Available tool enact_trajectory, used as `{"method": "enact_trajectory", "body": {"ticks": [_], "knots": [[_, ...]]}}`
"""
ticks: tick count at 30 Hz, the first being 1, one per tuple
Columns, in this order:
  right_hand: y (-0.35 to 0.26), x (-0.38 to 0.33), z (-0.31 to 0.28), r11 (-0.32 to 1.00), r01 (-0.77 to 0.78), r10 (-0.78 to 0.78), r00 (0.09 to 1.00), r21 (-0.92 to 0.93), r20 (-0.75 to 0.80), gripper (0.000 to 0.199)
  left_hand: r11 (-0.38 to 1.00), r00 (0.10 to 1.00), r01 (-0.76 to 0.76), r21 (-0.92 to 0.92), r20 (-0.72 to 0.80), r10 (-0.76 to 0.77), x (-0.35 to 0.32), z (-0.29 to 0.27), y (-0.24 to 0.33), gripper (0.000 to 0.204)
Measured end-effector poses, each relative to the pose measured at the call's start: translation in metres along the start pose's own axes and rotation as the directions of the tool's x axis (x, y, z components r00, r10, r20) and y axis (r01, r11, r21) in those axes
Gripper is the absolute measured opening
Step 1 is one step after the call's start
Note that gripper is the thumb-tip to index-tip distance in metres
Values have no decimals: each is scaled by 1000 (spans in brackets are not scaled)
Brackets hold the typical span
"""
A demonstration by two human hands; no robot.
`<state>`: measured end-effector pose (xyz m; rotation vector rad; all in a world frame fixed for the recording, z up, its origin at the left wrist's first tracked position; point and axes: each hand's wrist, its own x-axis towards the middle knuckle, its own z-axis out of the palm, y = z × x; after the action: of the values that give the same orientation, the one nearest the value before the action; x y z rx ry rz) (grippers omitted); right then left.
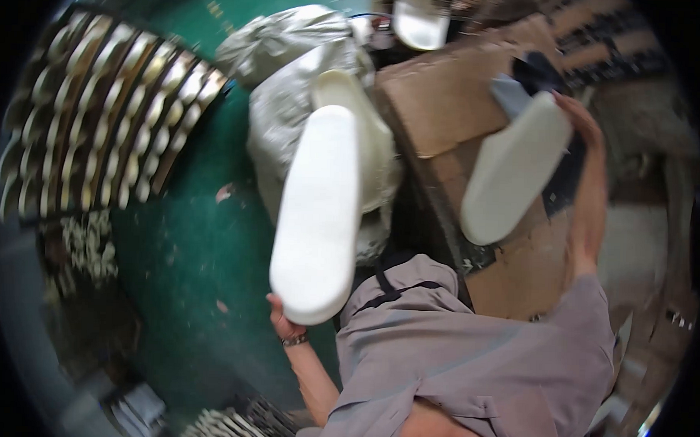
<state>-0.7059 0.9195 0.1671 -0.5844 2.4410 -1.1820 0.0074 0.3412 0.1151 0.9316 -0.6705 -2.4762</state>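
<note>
"Judging the white sole-shaped piece [316,210] by looks, guessed heavy or light?"

"Guessed light, like foam: probably springy, hardly fragile, perhaps slick on the smooth face. Would have taken hold by the thick side edges, near a rounded end."

"Found it where?"

"Saw it slanting across the view of the grey sack [268,127], lower end held in the left hand [284,319]."

"Noticed how closed?"

"Made out fingers pinching the lower-left edge; couldn't tell the rest, hidden underneath."

"And saw what in the right hand [582,117]?"

"Spotted an off-white piece [517,172] gripped by its upper end above the cardboard [442,106]; couldn't tell exact finger spread through blur."
</note>
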Motion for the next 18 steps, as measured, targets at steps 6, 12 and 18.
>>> {"method": "enact_trajectory", "body": {"ticks": [6,12,18], "knots": [[-227,-14,117,959,-283,278,922,-23,270,42,985,974,-171,-21,-155,165,-38,-17,17,77],[-411,-56,239,982,-56,38,994,-178,-103,52,946,944,-286,-151,-213,251,-38,-63,51,77],[-504,-86,316,981,53,-56,998,185,9,55,930,929,-334,-150,-220,298,-45,-149,123,74]]}}
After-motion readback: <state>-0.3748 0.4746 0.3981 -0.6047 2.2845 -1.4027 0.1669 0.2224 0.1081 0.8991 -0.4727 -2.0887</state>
